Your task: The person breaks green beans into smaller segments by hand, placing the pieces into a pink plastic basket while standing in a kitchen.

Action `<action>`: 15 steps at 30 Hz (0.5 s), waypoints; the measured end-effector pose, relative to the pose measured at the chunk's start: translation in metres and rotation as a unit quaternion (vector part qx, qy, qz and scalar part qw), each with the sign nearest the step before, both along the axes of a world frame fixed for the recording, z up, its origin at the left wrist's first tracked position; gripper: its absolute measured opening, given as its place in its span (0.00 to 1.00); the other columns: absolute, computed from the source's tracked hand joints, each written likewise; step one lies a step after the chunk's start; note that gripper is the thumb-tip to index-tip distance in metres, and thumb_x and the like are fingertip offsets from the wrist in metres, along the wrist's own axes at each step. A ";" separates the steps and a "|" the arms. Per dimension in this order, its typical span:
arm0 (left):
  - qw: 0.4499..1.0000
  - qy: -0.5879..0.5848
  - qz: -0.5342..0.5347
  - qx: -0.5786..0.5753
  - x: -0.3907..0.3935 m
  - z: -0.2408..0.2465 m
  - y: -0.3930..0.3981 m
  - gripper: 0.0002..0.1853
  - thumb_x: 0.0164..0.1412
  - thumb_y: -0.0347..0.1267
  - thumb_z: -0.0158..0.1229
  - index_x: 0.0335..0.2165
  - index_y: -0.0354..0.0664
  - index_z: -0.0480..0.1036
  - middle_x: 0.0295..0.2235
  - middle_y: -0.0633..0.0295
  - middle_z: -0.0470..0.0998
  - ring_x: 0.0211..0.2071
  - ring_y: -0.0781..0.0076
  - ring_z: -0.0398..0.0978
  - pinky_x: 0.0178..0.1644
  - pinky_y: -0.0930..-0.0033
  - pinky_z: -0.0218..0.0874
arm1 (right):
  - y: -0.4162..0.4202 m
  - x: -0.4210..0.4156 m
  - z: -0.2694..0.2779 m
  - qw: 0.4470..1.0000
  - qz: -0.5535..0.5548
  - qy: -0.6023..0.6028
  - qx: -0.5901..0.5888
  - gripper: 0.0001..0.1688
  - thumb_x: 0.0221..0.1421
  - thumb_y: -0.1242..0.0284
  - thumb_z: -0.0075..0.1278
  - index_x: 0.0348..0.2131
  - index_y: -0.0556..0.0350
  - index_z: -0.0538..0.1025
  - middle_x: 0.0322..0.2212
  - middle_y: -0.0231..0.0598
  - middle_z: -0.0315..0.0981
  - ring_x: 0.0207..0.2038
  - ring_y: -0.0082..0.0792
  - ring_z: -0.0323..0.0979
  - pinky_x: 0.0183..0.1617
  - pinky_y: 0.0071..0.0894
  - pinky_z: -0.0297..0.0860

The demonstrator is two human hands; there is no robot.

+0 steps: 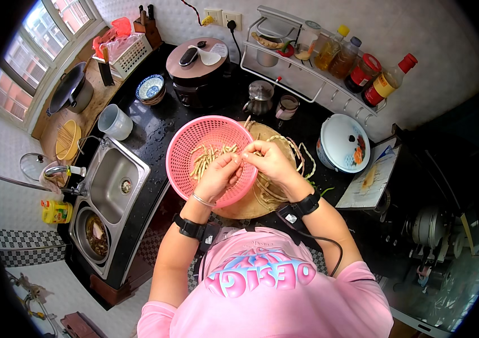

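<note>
A pink plastic colander (180, 177) stands partly on a round wooden cutting board (239, 210), with many short pieces of long bean (207, 159) inside. Above its right part my left hand (221, 173) and my right hand (268, 159) meet at the fingertips. The fingers of both are pinched together; whatever is between them is too small or too hidden to make out. Whole long beans (267, 190) lie in loose loops on the board beneath and beside my right hand, some reaching past its right edge.
A double steel sink (110, 186) lies left. Behind are a white cup (115, 122), stacked bowls (150, 89), an electric cooker (197, 72), a small metal pot (259, 97) and a glass jar (286, 107). An enamel pot (343, 143) stands right, below a wall rack of bottles (328, 76).
</note>
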State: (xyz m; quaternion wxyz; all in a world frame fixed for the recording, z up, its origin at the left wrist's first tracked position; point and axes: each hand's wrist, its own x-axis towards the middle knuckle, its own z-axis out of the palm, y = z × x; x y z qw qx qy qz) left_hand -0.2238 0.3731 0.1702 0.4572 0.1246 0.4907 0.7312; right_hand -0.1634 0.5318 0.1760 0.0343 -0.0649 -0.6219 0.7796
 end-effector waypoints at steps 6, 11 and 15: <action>0.971 -0.061 0.228 0.033 -0.042 -0.037 -0.023 0.08 0.62 0.32 0.41 0.31 0.41 0.65 0.22 0.68 0.68 0.16 0.83 0.61 0.18 0.83 0.53 | 0.027 0.004 -0.032 0.937 -0.069 -0.027 -0.341 0.03 0.54 0.77 0.44 0.30 0.59 0.69 0.23 0.35 0.67 0.21 0.19 0.61 0.23 0.15 0.58; 0.938 0.147 0.273 -0.155 -0.054 -0.080 -0.023 0.18 0.62 0.32 0.42 0.49 0.35 0.60 0.34 0.64 0.70 0.29 0.83 0.67 0.31 0.83 0.60 | 0.057 0.021 -0.037 0.954 -0.113 -0.073 -0.269 0.05 0.52 0.78 0.41 0.29 0.57 0.70 0.24 0.33 0.69 0.22 0.21 0.63 0.24 0.16 0.59; 0.891 0.318 0.209 -0.247 -0.050 -0.120 -0.011 0.24 0.60 0.33 0.47 0.52 0.33 0.57 0.41 0.58 0.69 0.37 0.80 0.67 0.39 0.80 0.60 | 0.071 0.032 -0.075 0.979 -0.089 -0.131 -0.131 0.06 0.52 0.77 0.41 0.30 0.56 0.71 0.24 0.28 0.67 0.21 0.16 0.60 0.22 0.15 0.57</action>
